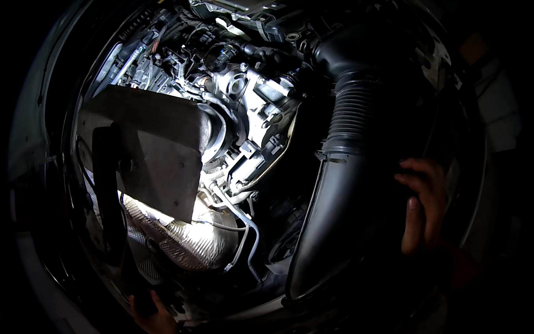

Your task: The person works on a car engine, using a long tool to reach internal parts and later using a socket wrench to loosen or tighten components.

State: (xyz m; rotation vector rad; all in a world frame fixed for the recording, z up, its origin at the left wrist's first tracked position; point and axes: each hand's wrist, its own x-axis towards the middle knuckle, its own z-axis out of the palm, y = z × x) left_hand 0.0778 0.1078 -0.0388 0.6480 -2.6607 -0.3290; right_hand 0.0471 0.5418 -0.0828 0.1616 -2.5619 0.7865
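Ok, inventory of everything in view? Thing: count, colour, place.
black air duct: one, black, right of centre, ribbed section towards the top
flat panel: one, dark grey, left of centre
dark bar: one, black, upright across the panel's left part
foil-like shield: one, silver, below the panel
bent pipe: one, grey, right of the shield
engine parts: many, silver and black, upper middle; too crowded to count
left hand: one, dimly lit, bottom edge, left of centre
right hand: one, dimly lit, right of the duct
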